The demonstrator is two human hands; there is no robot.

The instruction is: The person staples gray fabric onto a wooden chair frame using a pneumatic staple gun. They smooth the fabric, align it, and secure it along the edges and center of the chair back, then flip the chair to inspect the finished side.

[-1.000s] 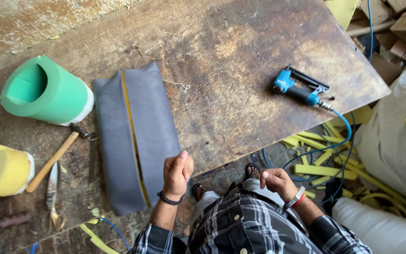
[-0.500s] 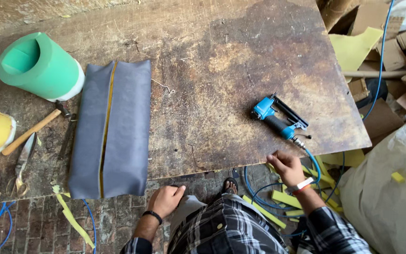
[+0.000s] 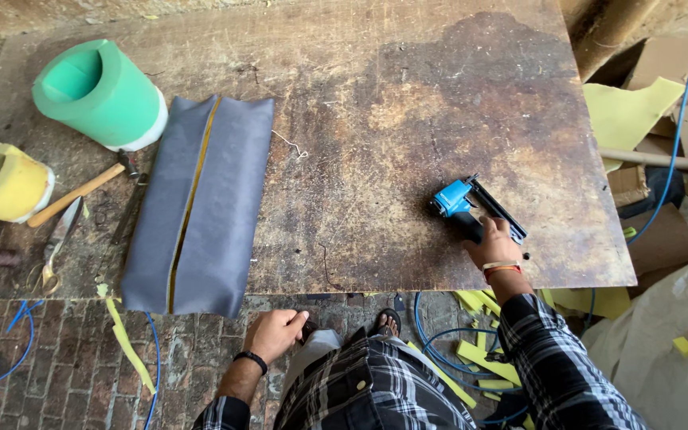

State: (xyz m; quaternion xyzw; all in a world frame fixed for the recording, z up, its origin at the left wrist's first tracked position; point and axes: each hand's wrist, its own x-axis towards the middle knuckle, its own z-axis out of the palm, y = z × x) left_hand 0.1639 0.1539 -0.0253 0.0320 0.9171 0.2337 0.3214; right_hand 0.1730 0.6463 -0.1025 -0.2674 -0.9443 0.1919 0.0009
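Right hand [image 3: 494, 241] wrapped around the handle of the blue staple gun [image 3: 471, 209], which lies on the wooden board [image 3: 408, 103] near its front right corner. Left hand [image 3: 274, 333] loosely curled, holding nothing, off the board just below its front edge. Grey cushion cover [image 3: 201, 203] lies flat at the board's left side, overhanging the front edge. Green foam roll [image 3: 97, 94] at the board's far left; hammer [image 3: 81, 191] left of the cover.

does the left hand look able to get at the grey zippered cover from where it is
Probably yes: the left hand hangs just below the board's near edge, empty, beside the grey zippered cover, with nothing lying between them.
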